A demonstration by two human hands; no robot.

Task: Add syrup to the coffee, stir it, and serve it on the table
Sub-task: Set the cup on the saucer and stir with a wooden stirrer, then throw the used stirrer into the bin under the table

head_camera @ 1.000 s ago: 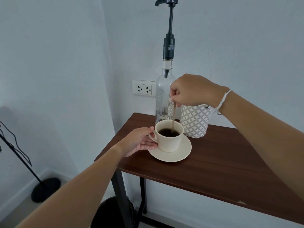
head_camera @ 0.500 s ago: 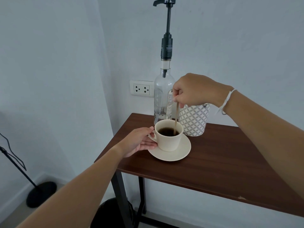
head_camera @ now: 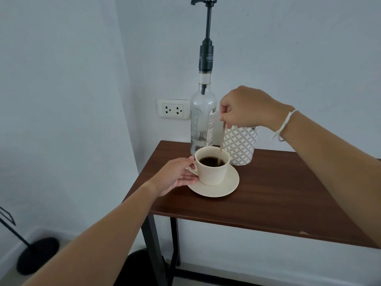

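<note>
Stirrer (head_camera: 222, 139) shifted rightward in coffee (head_camera: 210, 161); right hand (head_camera: 244, 108) pinches it, tip submerged.

Right hand (head_camera: 245, 107) dips stirrer (head_camera: 222, 139) in cup (head_camera: 212, 168), left hand (head_camera: 175, 175) at handle

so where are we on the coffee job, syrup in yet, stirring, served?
Syrup: cannot tell; the pump bottle stands untouched behind the cup. In hand: stirring. The right hand pinches a wooden stir stick dipped in the coffee, while the left hand steadies the cup at its handle, on its saucer. Left: take the stick out and serve.
</note>
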